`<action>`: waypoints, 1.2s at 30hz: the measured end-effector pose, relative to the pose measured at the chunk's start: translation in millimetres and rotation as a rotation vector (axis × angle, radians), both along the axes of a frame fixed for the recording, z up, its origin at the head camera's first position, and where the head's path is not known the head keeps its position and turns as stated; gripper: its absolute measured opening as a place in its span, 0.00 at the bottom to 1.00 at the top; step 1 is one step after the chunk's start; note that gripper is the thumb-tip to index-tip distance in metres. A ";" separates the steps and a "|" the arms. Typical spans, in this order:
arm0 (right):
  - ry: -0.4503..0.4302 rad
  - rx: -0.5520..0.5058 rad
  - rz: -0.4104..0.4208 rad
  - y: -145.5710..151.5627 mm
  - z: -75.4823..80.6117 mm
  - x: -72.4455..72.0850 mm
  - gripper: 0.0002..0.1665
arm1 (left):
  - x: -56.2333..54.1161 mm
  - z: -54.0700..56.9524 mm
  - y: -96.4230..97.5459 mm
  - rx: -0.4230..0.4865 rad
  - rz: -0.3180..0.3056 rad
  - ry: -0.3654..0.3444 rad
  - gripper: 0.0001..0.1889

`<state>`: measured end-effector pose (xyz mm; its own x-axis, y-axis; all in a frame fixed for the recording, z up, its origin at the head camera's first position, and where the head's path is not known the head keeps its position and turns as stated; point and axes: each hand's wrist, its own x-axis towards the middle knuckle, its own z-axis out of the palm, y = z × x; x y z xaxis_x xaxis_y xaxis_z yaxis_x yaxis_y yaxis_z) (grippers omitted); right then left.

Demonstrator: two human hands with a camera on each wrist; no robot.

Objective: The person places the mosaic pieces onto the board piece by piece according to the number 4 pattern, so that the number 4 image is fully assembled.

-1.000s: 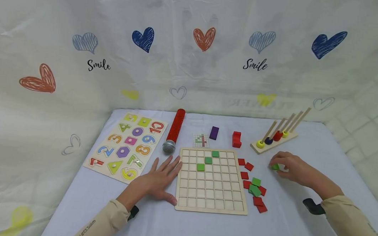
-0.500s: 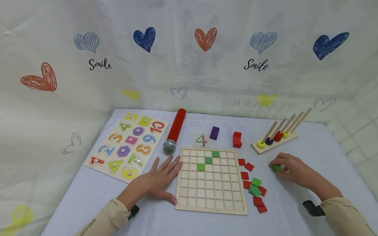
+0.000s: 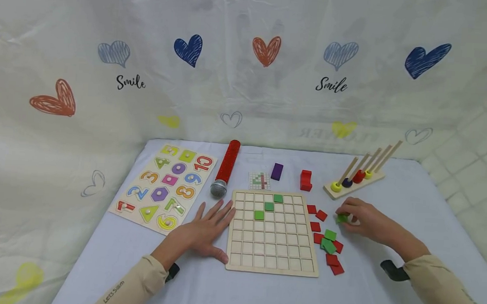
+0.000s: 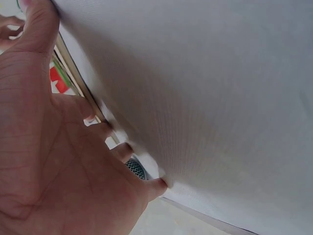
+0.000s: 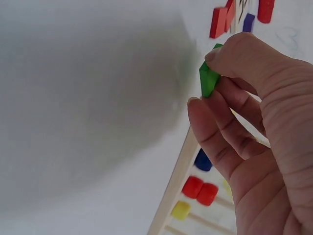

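Between thumb and fingers, my right hand [image 3: 366, 219] pinches a green square tile [image 5: 209, 76], just right of the loose tiles. My left hand [image 3: 206, 230] lies with fingers spread on the table, its fingertips and thumb at the left edge of a wooden grid board [image 3: 259, 249]. Three green tiles, one of them a green tile [image 3: 268, 206], sit in a diagonal line in the board's upper cells. Along the board's right side lie several red tiles [image 3: 315, 226] and a few green tiles [image 3: 330, 235], some overlapping. A small pattern card [image 3: 260, 181] lies behind the board.
At the left is a number and shape puzzle board [image 3: 159, 189], with a red microphone [image 3: 228, 162] beside it. A purple block [image 3: 277, 171] and a red block [image 3: 306, 180] lie behind the grid board. A peg stand with beads [image 3: 351, 187] stands at the back right.
My right hand has shifted left with the green tile, toward the loose tiles. The left hand stays at the board's edge.
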<state>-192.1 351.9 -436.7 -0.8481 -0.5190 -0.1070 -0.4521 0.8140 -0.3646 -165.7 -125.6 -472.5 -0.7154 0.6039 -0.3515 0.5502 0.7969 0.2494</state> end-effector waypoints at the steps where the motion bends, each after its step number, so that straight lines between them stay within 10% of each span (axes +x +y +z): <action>1: 0.006 -0.003 0.010 -3.3 0.1 0.9 0.18 | 0.0 0.3 0.1 -0.001 0.000 -0.001 0.68; 36: 0.115 -0.106 0.323 -114.9 -6.1 -1.8 0.13 | 0.4 2.4 2.4 -0.025 0.005 0.016 0.68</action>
